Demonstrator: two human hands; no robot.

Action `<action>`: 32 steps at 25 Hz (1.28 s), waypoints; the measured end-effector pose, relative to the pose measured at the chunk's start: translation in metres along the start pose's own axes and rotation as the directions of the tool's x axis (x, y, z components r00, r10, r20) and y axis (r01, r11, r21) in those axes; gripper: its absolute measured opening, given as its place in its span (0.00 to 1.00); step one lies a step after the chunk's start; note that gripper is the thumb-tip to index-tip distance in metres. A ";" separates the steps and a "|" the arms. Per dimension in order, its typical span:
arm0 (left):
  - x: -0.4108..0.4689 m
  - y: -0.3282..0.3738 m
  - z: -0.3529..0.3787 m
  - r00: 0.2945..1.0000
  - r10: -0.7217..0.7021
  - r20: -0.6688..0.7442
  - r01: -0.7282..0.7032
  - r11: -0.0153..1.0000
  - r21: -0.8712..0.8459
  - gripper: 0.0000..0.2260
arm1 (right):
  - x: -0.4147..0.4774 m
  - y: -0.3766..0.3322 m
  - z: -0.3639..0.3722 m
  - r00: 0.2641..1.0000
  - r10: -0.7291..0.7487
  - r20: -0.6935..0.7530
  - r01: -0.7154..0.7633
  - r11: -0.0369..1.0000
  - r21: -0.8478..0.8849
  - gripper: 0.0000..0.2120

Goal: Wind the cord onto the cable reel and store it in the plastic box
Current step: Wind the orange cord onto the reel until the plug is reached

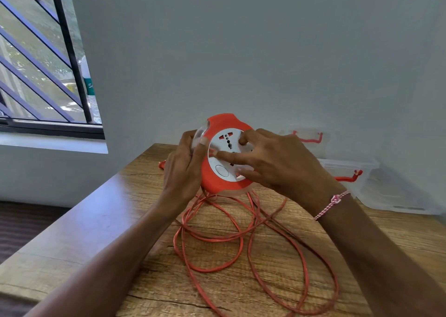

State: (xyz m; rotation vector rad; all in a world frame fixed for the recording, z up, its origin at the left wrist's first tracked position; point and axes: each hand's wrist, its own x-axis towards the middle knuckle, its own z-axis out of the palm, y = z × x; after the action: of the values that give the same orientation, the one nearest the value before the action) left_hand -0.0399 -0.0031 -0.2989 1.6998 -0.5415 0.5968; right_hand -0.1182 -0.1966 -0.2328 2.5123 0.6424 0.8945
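An orange cable reel (217, 179) with a white socket face is held upright above the wooden table (96, 225). My left hand (184, 167) grips its left edge, thumb on the rim. My right hand (272, 162) lies over the white socket disc, fingers spread on it. The orange cord (241, 242) hangs from the reel's underside and lies in several loose loops on the table in front of me. A clear plastic box (347, 172) with red clips stands at the back right against the wall, its lid (398, 198) lying beside it.
The table's left edge runs diagonally, with dark floor (29, 225) beyond it. A barred window (41, 58) is at the upper left. A grey wall (241, 51) closes the far side. Another red clip (307, 137) shows behind my right hand.
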 end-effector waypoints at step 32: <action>-0.002 0.002 -0.003 0.992 0.004 0.128 0.002 0.999 -0.045 0.16 | -0.006 -0.001 0.005 0.996 0.009 -0.091 -0.009 1.000 0.007 0.23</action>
State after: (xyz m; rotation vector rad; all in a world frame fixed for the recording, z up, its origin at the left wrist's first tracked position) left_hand -0.0428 -0.0010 -0.2978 1.7026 -0.6426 0.4750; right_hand -0.1193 -0.2003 -0.2397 2.4940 0.6639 1.0162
